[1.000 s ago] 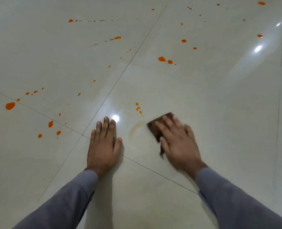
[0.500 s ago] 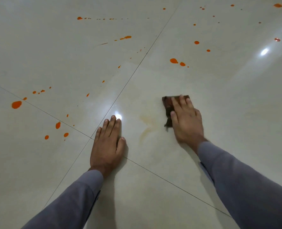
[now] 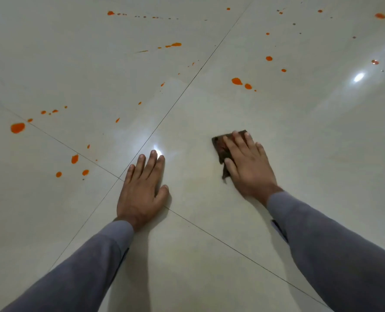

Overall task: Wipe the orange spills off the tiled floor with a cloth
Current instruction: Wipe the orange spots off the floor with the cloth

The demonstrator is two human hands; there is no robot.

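— Orange blot (image 3: pixel 17 127) on the far left of the floor (image 3: pixel 322 154), the biggest one you have there, with small drops trailing off beside it. What sits nearer you?

— Three more drops (image 3: pixel 74 159), just left of your left hand (image 3: pixel 139 194). That hand lies flat on the tile, fingers straight and close together, thumb out to the side, holding nothing. It rests right over the crossing of the grout lines (image 3: pixel 187 86). Your grey sleeve (image 3: pixel 85 262) covers the arm to the wrist.

— And the patch between your hands?

— Pale tile with a bright light glare at your left fingertips; only a faint yellowish smear shows there.

— Where is the cloth (image 3: pixel 219 146)?

— Under your right hand (image 3: pixel 250 167), dark brown, flat on the floor. Your fingers are stretched out on top, pressing it down; its left edge and one far corner stick out past them, and a thin tail pokes out by your thumb.

— Anything beyond it?

— A pair of spots (image 3: pixel 237 81) well ahead of the cloth, then scattered specks towards the top right, with one larger spill (image 3: pixel 380 16) near the corner.
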